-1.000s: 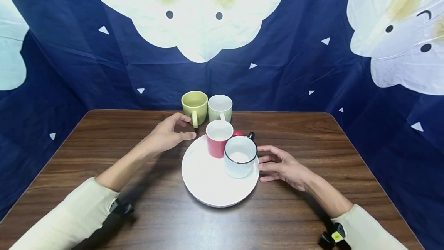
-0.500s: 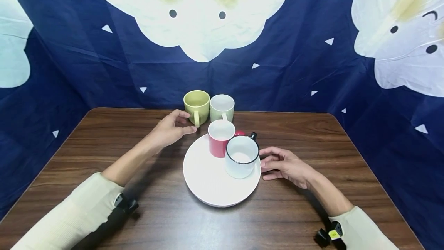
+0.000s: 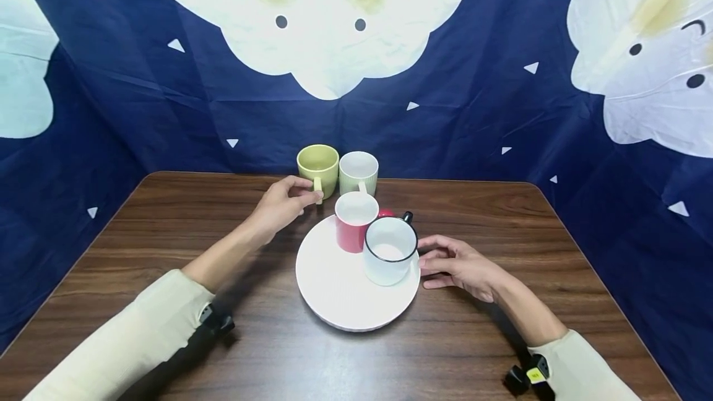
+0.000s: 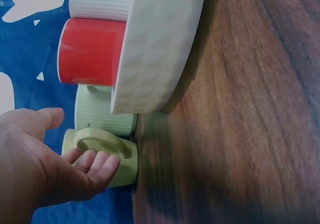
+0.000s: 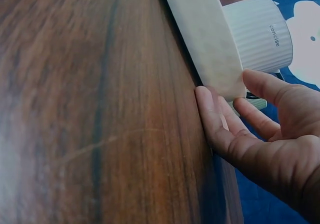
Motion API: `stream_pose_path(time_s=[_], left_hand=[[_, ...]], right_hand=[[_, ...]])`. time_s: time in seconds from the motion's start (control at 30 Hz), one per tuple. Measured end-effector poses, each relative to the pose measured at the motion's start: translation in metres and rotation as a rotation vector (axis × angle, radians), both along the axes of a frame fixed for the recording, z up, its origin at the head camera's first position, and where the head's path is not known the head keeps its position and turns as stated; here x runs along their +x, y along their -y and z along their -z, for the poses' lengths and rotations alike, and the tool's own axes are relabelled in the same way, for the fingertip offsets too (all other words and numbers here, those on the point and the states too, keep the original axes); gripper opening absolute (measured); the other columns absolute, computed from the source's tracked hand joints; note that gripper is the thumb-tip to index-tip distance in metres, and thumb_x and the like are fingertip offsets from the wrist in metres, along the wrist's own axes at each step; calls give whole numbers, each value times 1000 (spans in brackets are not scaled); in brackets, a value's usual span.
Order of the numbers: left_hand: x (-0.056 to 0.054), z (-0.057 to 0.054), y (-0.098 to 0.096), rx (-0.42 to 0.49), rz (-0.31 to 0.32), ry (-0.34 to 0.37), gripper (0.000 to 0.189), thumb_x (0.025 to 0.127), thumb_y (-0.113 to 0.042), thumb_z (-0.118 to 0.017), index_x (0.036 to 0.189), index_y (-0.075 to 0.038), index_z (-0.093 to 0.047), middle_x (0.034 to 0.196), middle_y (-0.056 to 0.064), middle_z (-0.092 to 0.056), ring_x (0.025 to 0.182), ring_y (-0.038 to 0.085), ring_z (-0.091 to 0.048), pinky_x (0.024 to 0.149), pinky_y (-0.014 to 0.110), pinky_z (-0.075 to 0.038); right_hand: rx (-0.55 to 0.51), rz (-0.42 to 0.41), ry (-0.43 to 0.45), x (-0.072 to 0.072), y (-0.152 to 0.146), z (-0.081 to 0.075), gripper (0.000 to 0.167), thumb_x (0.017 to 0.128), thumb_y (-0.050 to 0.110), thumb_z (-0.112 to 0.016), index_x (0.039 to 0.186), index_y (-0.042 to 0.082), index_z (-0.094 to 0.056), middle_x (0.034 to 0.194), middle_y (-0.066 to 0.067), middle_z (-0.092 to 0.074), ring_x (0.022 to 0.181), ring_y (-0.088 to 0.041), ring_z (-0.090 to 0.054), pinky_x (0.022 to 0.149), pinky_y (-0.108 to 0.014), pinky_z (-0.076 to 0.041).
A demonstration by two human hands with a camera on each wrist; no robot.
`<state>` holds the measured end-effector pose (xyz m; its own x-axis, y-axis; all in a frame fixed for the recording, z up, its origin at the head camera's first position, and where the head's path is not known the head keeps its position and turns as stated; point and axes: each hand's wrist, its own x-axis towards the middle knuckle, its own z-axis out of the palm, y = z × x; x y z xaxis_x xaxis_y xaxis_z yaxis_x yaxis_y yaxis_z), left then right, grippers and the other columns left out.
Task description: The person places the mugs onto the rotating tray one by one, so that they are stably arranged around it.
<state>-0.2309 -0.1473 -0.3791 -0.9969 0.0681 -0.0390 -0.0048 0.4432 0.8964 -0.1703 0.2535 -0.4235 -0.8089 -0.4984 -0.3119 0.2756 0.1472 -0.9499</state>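
My left hand [image 3: 278, 206] is at the handle of a yellow-green mug [image 3: 327, 166]. In the left wrist view its fingers lie beside the handle [image 4: 95, 133], while the thumb stands apart. A thick, round white plate [image 3: 334, 302] with a patterned side carries a red mug [image 3: 350, 237] and a white ribbed mug with a black rim [image 3: 384, 270]. My right hand [image 3: 465, 268] touches the right edge of this plate, the thumb near its upper rim and the fingers low along the side. Behind the red mug stands a pale green ribbed mug [image 3: 356, 169].
All of it stands on a dark wooden table [image 3: 267, 345]. The yellow-green and pale green mugs sit side by side near its back edge. A blue cloth [image 3: 473, 91] with white clouds hangs behind and at both sides.
My left hand has moved a little right, and its thumb has come closer to the yellow-green mug's handle. My right hand stays at the plate; the mugs keep their places.
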Motion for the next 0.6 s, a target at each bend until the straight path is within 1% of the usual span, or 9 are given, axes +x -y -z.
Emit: stream_pose_path(time_s=[0.07, 0.13, 0.2, 0.23, 0.33, 0.43, 0.53, 0.6], left_hand=[[-3, 2, -3, -10, -3, -5, 55, 109, -33, -75, 149, 2, -62, 137, 20, -71, 123, 38, -70, 100, 40, -62], [-5, 4, -4, -29, 0, -2, 54, 108, -35, -75, 147, 2, -64, 134, 19, -72, 117, 38, -71, 96, 40, -62], [-6, 6, -5, -53, 8, 0, 52, 108, -37, -75, 143, 1, -68, 131, 17, -73, 110, 36, -71, 91, 37, -61], [-7, 7, -5, -66, 8, 5, 50, 108, -38, -75, 141, 0, -70, 128, 16, -74, 108, 35, -71, 88, 35, -60], [-10, 10, -7, -73, 15, 25, 46, 108, -41, -76, 134, -3, -74, 118, 11, -72, 103, 35, -72, 84, 33, -58], [-13, 12, -8, -66, 13, 37, 44, 107, -43, -77, 126, -4, -76, 109, 6, -68, 104, 34, -72, 86, 34, -60], [-14, 12, -7, -40, 12, 48, 44, 106, -46, -78, 119, -4, -75, 107, 8, -67, 103, 32, -70, 92, 40, -64], [-14, 12, -5, -37, 6, 49, 43, 106, -46, -78, 114, -5, -73, 105, 9, -66, 101, 30, -69, 93, 42, -65]], right_hand=[[3, 1, -1, 1, -1, 0, 56, 106, 6, -76, 157, 4, -53, 121, -4, -75, 115, -19, -76, 99, -41, -70], [4, -3, -4, 1, -1, 0, 58, 107, 7, -75, 159, 3, -51, 122, -5, -75, 116, -19, -76, 99, -40, -70], [6, -3, -4, 1, -1, -1, 58, 107, 7, -75, 160, 3, -50, 123, -4, -76, 116, -18, -75, 100, -40, -70], [6, -5, -6, 2, -1, -1, 58, 108, 7, -74, 160, 3, -49, 124, -5, -76, 117, -18, -75, 100, -40, -70], [10, -8, -5, 3, -1, -2, 58, 110, 9, -73, 161, 2, -48, 128, -8, -74, 118, -19, -75, 101, -40, -69], [12, -8, -6, 3, 0, -3, 58, 111, 11, -71, 163, 2, -47, 131, -10, -71, 119, -19, -76, 102, -40, -69], [14, -2, -6, 3, 2, -3, 58, 111, 11, -71, 163, 2, -47, 132, -11, -72, 119, -19, -76, 102, -40, -69], [14, 3, -9, 4, 3, -2, 58, 111, 11, -71, 163, 2, -47, 132, -11, -72, 119, -19, -77, 102, -40, -69]])
